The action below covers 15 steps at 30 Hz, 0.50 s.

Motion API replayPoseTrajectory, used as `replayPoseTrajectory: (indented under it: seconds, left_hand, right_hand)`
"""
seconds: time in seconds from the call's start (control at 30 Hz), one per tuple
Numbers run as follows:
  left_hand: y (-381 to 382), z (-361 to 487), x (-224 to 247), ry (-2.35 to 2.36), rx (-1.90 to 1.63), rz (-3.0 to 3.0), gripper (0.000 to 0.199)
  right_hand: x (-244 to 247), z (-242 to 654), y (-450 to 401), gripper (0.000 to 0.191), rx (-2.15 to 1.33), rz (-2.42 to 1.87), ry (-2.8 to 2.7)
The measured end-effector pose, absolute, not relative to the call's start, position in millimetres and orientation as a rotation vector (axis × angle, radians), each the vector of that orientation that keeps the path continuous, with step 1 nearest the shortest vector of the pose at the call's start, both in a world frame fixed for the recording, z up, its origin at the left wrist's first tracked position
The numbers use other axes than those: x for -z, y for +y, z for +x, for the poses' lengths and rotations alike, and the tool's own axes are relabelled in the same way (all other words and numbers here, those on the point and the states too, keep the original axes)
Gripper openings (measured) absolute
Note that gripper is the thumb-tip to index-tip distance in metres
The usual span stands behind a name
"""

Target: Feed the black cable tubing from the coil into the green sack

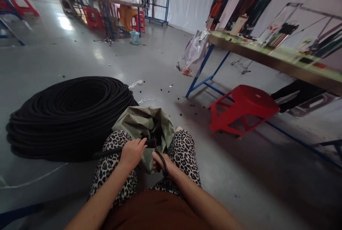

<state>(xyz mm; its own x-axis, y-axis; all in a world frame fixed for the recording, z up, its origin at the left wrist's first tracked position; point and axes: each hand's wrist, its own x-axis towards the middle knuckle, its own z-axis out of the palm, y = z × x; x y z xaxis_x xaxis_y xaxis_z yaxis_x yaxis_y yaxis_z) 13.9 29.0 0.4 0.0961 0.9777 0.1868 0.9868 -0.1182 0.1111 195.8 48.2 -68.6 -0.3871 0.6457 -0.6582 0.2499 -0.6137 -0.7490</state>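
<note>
My left hand [133,152] is closed around a thick black cord [110,152], close to the cord's end. That cord runs left across my knee towards a big black coil [48,119] on the floor. In my right hand [161,162] is a pair of scissors [161,159] with dark handles, its blades up at the cord's end. Whether the blades touch the cord I cannot tell. Beneath both hands, between my knees, an olive-green sack [130,117] stands with its mouth open. Dark pieces show inside it, too shadowed to make out.
To the right, a red plastic stool [243,105] stands by a long worktable [267,57] with blue legs. A clear plastic bag [193,53] hangs from the table's corner. Small black bits lie scattered on the floor. Farther back are people at a table and a blue bucket [135,37].
</note>
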Motion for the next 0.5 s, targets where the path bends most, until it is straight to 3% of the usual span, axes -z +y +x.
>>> replayPoseTrajectory:
  seconds: [0.23,0.5]
  left_hand:
    - [28.3,14.0,0.5,-2.035,0.277,-2.353,0.034]
    - [26.9,15.6,-2.4,-2.028,0.186,-2.434,0.033]
  right_hand:
    - [69.6,194.9,48.0,0.052,-2.103,-1.535,-1.169]
    - [65.3,195.3,44.7,0.061,-2.182,-1.473,-1.005]
